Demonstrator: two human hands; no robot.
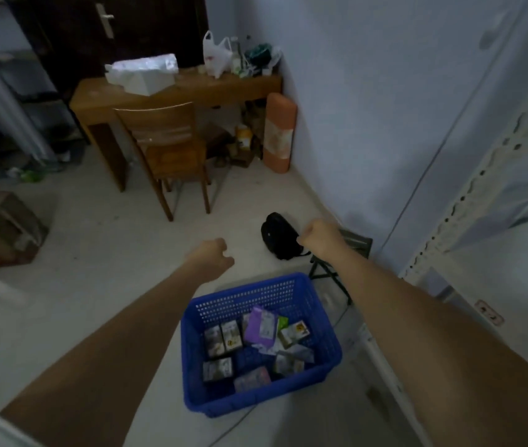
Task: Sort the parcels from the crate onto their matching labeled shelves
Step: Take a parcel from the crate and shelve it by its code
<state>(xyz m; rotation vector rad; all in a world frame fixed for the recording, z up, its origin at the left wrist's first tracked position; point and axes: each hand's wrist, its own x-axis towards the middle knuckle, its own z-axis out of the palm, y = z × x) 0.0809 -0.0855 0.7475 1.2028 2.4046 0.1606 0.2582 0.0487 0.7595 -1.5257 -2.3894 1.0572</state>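
Plainly the sorting has hardly begun, judging from how full the crate (262, 346) looks. Going left to right: the left hand (216, 253) is stretched out over the floor (101, 253), beyond the crate's far left corner, its grip curled together on nothing. The crate itself stands on the floor between the forearms, and the parcels lie inside it: small boxes (223, 339) along the left wall, another box (217, 369) at the near left corner, a purple packet (261, 325) propped in the middle, a pinkish packet (252, 378) against the near wall, and more boxes (295, 332) toward the right wall. The right hand (317, 235) is held out past the crate's far right corner, above a black bag (277, 235), and its grip is likewise closed on nothing. At the right edge runs a pale shelf frame (469, 201); whatever lies on its boards is blurred, and I cannot read any label there.

So neither hand carries a parcel, and roughly the whole load seems left to sort. Next, a hand likely has to come back and down into the crate.
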